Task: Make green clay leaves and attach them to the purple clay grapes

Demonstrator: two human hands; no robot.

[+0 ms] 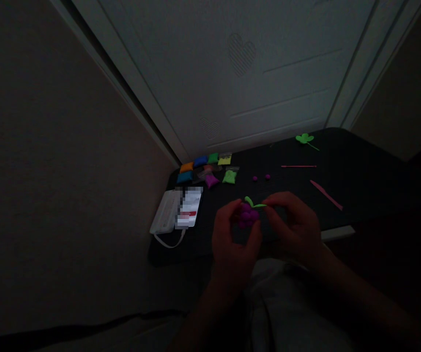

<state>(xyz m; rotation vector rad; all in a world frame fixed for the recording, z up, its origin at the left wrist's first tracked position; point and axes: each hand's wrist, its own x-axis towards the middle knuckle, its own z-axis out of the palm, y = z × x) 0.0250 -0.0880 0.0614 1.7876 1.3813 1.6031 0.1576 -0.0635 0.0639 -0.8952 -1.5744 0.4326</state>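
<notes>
My left hand (228,232) grasps the purple cluster (249,216) of small rounded lumps, thumb on the near side and fingers around the far side. My right hand (294,222) pinches the outer tip of the green sprig (258,205), whose two narrow lobes sit at the cluster's top. So the cluster is up between my hands, in front of me.

I judge it feather-light and soft, like foam clay, so a hard squeeze would likely flatten the lumps or leave fingerprints. The broad sides are the best hold, with light, spread pressure; the sprig looks thin and floppy, and I'd expect it to stretch if pulled (a bare pinch seems plenty).

Just beyond my hands, two purple balls (268,177) rest on the tabletop (240,188). Colourful packets (186,177) lie beyond my left hand, a pink knife-like tool (326,194) beyond my right.
</notes>
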